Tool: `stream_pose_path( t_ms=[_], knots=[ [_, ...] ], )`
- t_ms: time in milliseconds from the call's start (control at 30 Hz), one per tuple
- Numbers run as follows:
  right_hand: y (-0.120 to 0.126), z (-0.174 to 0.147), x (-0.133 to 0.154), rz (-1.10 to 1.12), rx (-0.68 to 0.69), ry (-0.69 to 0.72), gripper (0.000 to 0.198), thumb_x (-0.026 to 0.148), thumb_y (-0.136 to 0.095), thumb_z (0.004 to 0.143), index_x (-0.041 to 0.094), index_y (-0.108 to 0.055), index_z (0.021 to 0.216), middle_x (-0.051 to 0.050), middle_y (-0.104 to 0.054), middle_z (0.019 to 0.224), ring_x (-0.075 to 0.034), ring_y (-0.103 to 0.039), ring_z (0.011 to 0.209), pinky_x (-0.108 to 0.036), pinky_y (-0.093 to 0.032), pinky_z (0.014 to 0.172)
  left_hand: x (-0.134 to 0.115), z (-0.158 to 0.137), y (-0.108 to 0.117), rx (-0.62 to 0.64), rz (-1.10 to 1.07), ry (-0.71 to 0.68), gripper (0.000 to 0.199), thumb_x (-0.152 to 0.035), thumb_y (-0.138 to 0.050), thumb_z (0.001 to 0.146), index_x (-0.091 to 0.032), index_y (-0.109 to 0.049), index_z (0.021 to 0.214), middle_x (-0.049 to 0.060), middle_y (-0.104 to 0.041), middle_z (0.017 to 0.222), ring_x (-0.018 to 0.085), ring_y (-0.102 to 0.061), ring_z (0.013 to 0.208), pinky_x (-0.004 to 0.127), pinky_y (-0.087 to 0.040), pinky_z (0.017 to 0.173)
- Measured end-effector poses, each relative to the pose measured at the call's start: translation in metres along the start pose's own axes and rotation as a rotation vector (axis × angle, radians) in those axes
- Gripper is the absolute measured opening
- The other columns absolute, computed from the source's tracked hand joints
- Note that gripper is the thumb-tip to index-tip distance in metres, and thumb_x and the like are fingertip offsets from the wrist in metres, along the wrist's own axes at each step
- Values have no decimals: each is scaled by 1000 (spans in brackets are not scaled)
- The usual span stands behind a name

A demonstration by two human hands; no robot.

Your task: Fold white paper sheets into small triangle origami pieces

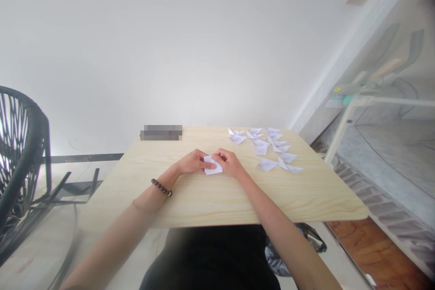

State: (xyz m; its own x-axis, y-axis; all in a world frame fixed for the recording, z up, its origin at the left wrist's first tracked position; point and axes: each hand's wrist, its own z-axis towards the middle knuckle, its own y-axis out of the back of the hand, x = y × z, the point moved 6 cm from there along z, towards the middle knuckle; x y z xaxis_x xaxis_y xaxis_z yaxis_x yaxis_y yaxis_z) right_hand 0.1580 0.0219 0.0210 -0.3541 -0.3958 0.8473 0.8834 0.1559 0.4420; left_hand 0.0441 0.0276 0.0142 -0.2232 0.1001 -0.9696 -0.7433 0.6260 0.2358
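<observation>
Above the middle of the wooden table, a small folded piece of white paper [213, 168] is held between both hands. My left hand [194, 162] grips its left side, with the thumb lying across the front. On the upper right corner, my right hand [228, 162] pinches the paper with thumb and forefinger. A dark bead bracelet [161, 187] circles the left wrist. To the right of my hands lie several folded white paper boats [267, 165], grouped toward the table's far right.
The light wooden table [204, 208] stands against a white wall. A blurred-out dark object [161, 132] lies at its far left edge. To the left is a dark woven chair [34, 122]; a white metal frame [343, 131] stands on the right.
</observation>
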Motion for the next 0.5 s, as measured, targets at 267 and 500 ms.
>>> stream_pose_path(
  t_ms=[267, 500],
  knots=[
    [9, 2, -11, 78, -187, -47, 32, 47, -49, 71, 17, -46, 63, 3, -44, 54, -7, -39, 48, -19, -29, 43, 3, 0, -1, 1, -96, 78, 35, -35, -67, 59, -10, -65, 82, 7, -65, 74, 17, -60, 65, 28, -48, 61],
    [8, 2, -7, 63, -164, -26, 32, 46, -43, 75, 16, -52, 70, 1, -50, 60, -9, -43, 50, -19, -31, 45, 8, 3, 3, -66, -145, 62, 35, -34, -68, 58, -9, -64, 82, 7, -66, 74, 17, -60, 65, 28, -49, 63]
  ],
)
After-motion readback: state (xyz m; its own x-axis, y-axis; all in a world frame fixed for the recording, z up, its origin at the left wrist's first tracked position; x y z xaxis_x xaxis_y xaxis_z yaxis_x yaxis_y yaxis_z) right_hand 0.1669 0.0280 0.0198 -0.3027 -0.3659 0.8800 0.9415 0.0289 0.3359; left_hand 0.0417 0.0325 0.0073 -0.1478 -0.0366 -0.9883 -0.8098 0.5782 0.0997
